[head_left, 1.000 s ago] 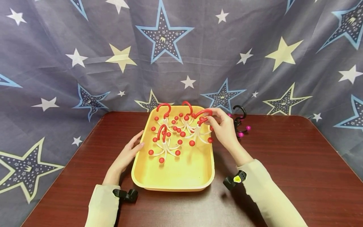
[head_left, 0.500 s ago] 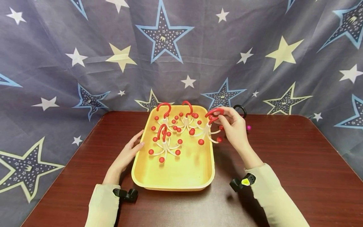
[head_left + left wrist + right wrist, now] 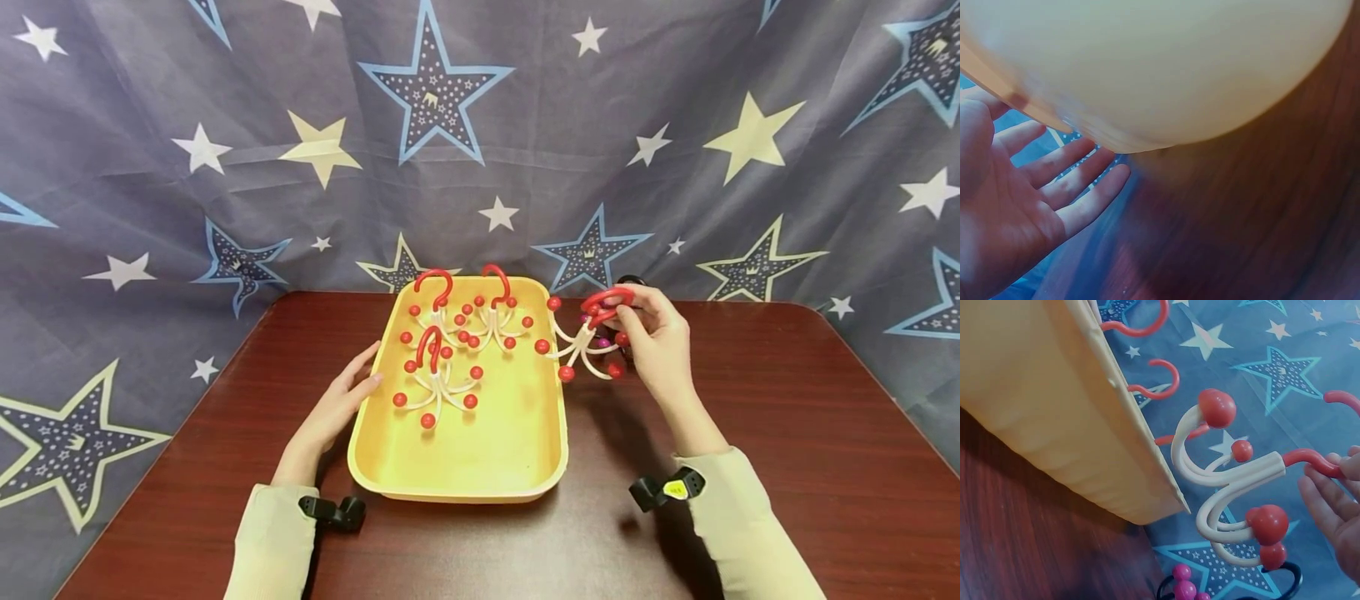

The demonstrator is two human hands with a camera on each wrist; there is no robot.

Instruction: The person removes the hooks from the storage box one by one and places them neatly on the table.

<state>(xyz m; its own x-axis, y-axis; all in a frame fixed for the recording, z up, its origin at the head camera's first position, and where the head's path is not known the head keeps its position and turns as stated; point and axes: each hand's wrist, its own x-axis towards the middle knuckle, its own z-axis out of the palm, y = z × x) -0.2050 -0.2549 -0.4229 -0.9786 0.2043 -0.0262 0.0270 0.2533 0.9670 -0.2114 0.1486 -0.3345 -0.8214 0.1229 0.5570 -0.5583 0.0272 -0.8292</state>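
Note:
My right hand (image 3: 660, 354) pinches the red hook of a white hook hanger (image 3: 583, 337) with curved arms and red ball tips. This hanger hangs in the air just beyond the right rim of a yellow tray (image 3: 480, 462). In the right wrist view, the hanger's white body (image 3: 1254, 472) is apart from the tray's side. My left hand (image 3: 337, 408) touches the tray's left side, fingers extended along its outer wall in the left wrist view. Inside the tray stand a front hanger (image 3: 438, 383), a back left hanger (image 3: 437, 318) and a back right hanger (image 3: 492, 317), all alike.
A black hanger with magenta balls (image 3: 1184, 589) is on the table behind my right hand, mostly hidden in the head view. The dark red-brown table (image 3: 787, 433) extends on both sides of the tray. A grey curtain with stars (image 3: 480, 192) hangs behind.
My right hand has carried the hanger rightward, from above the tray's right part to past its right rim. It now covers most of the black hanger. The left hand and tray have stayed put.

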